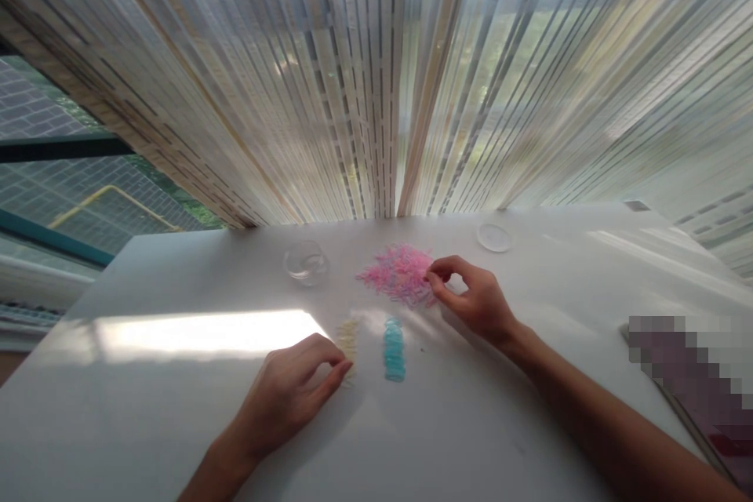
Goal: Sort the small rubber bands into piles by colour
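Observation:
A loose heap of small, thin pink and lilac pieces (400, 271) lies on the white table. At its right edge, my right hand (474, 298) has thumb and fingertips pinched together; what is between them is too small to make out. Closer to me, pale yellow pieces (347, 333) form a narrow row. My left hand (294, 380) touches or hovers over the near end of that row, thumb and index finger closed, with the tips' contents unclear. Turquoise pieces (394, 349) are stacked in a neat row just right of the yellow ones.
Behind the yellow row stands a clear round container (306, 263). A clear round lid (495, 237) lies at the back, right of the heap. On the right of the white table (147, 423) is a flat, partly pixelated object (688, 400). Striped curtains (376, 78) hang along the back edge.

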### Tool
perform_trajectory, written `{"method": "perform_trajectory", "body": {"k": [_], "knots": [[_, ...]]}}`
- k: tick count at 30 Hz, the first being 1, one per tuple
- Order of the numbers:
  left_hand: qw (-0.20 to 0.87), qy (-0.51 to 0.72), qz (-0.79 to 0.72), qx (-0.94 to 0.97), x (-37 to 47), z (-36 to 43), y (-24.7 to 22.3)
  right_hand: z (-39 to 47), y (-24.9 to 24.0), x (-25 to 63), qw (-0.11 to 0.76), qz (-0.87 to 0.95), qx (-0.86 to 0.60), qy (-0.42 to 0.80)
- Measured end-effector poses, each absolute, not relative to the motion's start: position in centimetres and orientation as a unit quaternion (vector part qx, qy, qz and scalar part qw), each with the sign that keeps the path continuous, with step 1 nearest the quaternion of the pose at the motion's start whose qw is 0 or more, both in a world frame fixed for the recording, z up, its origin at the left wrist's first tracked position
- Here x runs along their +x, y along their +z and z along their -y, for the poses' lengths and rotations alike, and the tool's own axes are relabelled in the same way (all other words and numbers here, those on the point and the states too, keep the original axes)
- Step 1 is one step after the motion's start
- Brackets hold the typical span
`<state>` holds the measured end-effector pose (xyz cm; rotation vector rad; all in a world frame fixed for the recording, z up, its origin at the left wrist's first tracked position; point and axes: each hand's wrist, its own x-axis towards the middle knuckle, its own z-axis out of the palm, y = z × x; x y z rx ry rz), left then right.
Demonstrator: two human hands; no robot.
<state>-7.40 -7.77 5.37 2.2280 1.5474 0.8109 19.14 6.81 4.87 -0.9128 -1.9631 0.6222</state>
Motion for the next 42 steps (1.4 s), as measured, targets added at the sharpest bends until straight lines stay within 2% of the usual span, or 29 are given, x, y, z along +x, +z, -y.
{"method": "perform_trajectory", "body": {"k": [7, 11, 18, 24, 29, 32, 36, 42], "knots": [[0.173, 0.435, -0.549, 0.693, -3.9, 8.8, 5.5, -1.7, 6.5, 16.4, 0.364, 0.844, -0.239, 0.314], [0.183, 0.466, -0.541, 0.676, -3.3, 9.2, 5.7, 0.2, 6.4, 15.5, 0.346, 0.850, -0.197, 0.346], [0.178, 0.471, -0.545, 0.671, -3.6, 9.1, 5.5, 0.7, 6.3, 15.3, 0.312, 0.838, -0.214, 0.394], [0.191, 0.439, -0.579, 0.660, -5.0, 8.7, 6.2, 0.1, 6.2, 15.6, 0.300, 0.838, -0.238, 0.388], [0.346, 0.280, -0.550, 0.707, -8.2, 8.0, 7.2, -3.0, 5.7, 16.9, 0.330, 0.841, -0.280, 0.325], [0.390, 0.236, -0.550, 0.700, -9.3, 8.0, 7.2, -5.2, 5.3, 18.0, 0.370, 0.823, -0.321, 0.288], [0.386, 0.218, -0.562, 0.699, -9.4, 8.1, 7.0, -7.0, 4.8, 19.2, 0.388, 0.794, -0.388, 0.263], [0.369, 0.215, -0.554, 0.715, -9.4, 7.9, 6.9, -8.1, 4.6, 20.1, 0.409, 0.783, -0.405, 0.235]]}}
